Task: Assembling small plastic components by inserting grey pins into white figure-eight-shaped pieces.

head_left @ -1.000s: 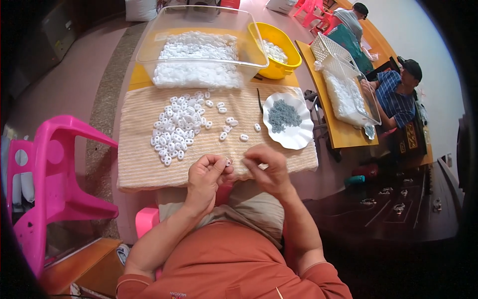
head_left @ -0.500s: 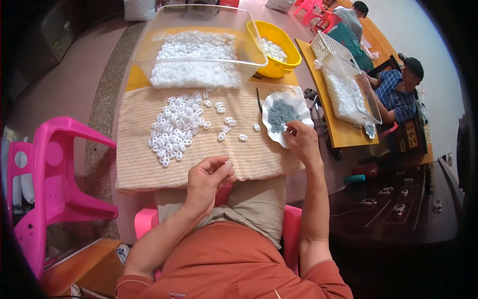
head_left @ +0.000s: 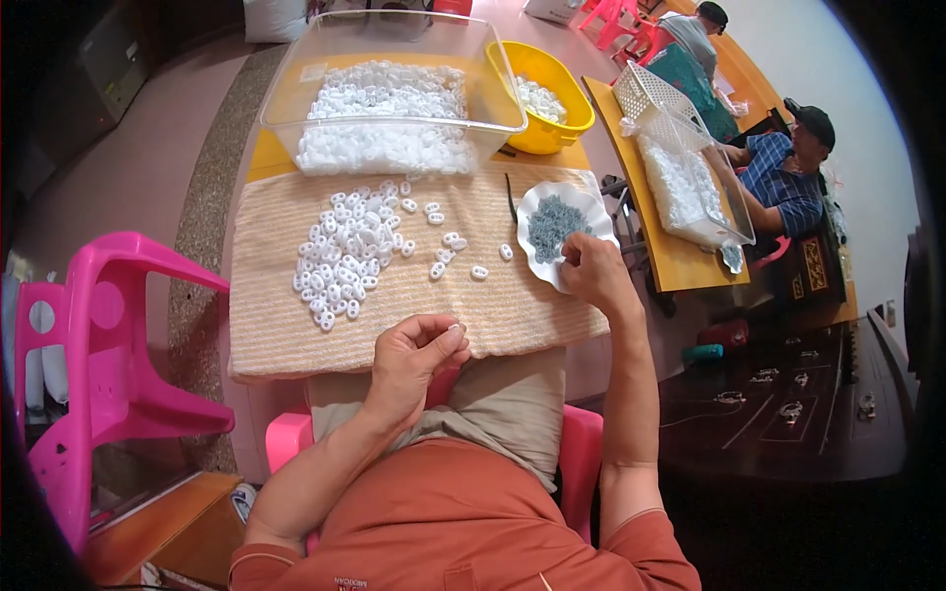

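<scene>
My left hand (head_left: 419, 347) is closed in a pinch just over the near edge of the striped towel (head_left: 512, 330). Between its thumb and forefinger a bit of a small white plastic piece (head_left: 453, 328) shows; the fingers cover the rest. At the near right rim of a white scalloped dish (head_left: 603, 215), my right hand (head_left: 597, 273) has its fingers pinched together, and whatever they hold is hidden. Small grey, spring-like parts (head_left: 554, 227) fill the dish's middle. White oval two-hole plastic pieces (head_left: 345, 246) lie heaped on the towel, with several scattered between heap and dish.
Behind the towel stand a clear bin (head_left: 286, 108) of white pieces and a yellow tub (head_left: 562, 140). A black strip (head_left: 511, 197) lies beside the dish. A pink chair (head_left: 108, 325) stands at left. At right, another person (head_left: 783, 182) works at a table (head_left: 680, 281) with a bin.
My right hand has shifted slightly at the dish, its fingers curling closer together. My left hand keeps its pinch almost in place. The person at the right has raised their head.
</scene>
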`<state>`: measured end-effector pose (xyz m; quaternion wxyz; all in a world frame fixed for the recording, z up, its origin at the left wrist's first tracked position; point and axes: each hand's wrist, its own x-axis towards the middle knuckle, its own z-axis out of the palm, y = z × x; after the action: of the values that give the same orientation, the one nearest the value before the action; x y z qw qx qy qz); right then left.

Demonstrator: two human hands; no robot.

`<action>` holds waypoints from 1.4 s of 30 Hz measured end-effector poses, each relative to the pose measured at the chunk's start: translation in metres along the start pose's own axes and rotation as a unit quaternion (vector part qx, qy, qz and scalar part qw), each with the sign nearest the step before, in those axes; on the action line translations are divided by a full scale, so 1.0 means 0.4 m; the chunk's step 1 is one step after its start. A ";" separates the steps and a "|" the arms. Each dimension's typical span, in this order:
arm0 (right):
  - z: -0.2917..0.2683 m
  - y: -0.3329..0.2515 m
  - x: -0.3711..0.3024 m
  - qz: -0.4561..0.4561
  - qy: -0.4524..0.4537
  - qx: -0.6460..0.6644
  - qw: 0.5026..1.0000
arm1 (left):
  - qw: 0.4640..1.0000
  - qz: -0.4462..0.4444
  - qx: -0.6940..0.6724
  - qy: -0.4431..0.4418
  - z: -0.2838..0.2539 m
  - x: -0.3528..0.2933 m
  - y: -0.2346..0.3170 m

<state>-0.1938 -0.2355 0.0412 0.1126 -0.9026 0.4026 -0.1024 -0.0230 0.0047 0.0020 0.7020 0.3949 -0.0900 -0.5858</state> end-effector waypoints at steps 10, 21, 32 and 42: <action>-0.017 0.001 -0.029 0.023 0.002 0.140 0.990 | 1.000 0.008 -0.025 -0.001 0.004 -0.002 0.011; 0.004 -0.015 -0.071 0.031 0.022 0.338 0.940 | 0.999 -0.024 -0.037 -0.021 -0.001 0.002 0.022; 0.084 -0.203 -0.151 0.031 -0.145 0.575 0.805 | 1.000 -0.005 -0.025 -0.013 -0.002 0.002 0.017; 0.116 -0.247 -0.163 0.077 -0.193 0.674 0.709 | 1.000 -0.021 -0.008 -0.014 -0.010 0.005 0.019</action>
<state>-0.1543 -0.1169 0.0190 0.7738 -0.5527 0.2644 -0.1605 -0.0146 0.0045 0.0036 0.6914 0.3826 -0.0871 -0.6066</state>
